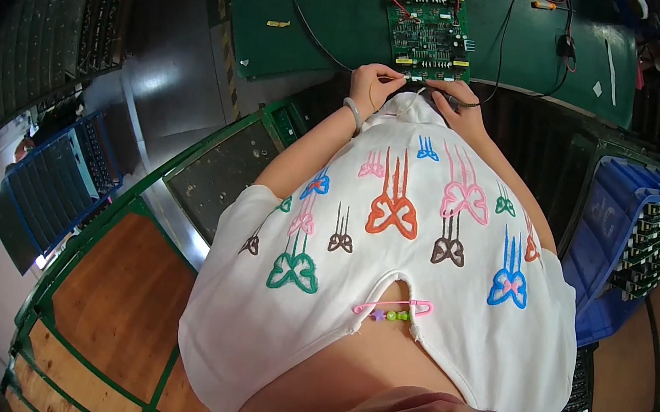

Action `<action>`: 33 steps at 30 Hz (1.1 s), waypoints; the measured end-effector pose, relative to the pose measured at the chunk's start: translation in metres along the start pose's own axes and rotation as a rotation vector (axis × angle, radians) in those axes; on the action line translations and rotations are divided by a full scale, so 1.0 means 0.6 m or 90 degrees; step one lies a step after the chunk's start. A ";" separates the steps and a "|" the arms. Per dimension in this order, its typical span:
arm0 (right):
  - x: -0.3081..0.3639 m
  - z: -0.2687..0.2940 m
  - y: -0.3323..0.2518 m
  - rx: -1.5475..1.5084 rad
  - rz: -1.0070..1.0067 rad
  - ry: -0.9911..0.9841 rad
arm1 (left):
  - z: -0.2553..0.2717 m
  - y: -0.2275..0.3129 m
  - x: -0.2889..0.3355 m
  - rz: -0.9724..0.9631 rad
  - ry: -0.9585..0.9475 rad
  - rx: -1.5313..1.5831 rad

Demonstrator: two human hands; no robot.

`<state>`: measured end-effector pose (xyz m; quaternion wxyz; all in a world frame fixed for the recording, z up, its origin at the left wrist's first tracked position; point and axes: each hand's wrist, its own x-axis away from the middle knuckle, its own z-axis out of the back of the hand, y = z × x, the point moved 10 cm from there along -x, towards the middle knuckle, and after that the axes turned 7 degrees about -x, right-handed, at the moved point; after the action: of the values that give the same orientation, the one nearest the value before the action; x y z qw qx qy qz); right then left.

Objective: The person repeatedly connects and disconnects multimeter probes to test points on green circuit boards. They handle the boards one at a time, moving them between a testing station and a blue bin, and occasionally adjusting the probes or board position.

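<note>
In the head view, two hands work at one column of green circuit boards (430, 42) on the green table (328, 10); two sections show, and I cannot tell whether they are joined. The left hand (378, 86) is at the column's near left corner, thumb and finger pinched narrow; what they hold, if anything, is too small to tell. The right hand (455, 105) is at the near right corner, fingers curled narrow, with one dark cable (491, 94) running to it; whether it grips the cable I cannot tell. The boards thus lie just beyond both hands. Left of the column lies one yellow scrap (278, 23); beyond its right side, one orange piece (543, 5). Well right and nearer stands one blue crate (606, 225).
</note>
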<state>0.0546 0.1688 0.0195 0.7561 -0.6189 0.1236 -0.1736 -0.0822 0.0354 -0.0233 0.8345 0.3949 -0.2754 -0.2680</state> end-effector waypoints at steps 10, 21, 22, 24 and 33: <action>-0.009 0.001 -0.007 0.016 0.030 -0.010 | -0.008 -0.003 -0.005 -0.010 -0.007 0.012; -0.010 -0.001 -0.019 0.030 0.035 -0.016 | -0.003 0.004 -0.001 -0.011 -0.004 -0.012; -0.007 -0.001 -0.021 0.036 0.039 -0.017 | -0.005 0.004 0.001 -0.010 -0.007 -0.011; -0.015 -0.003 -0.024 0.042 0.042 -0.019 | -0.001 0.003 -0.003 -0.010 -0.008 -0.012; -0.007 0.007 0.011 0.026 0.009 0.016 | -0.003 -0.010 -0.007 -0.002 -0.003 0.091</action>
<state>0.0535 0.1755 0.0140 0.7682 -0.6002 0.1335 -0.1784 -0.0855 0.0356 -0.0302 0.8033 0.4531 -0.2950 -0.2496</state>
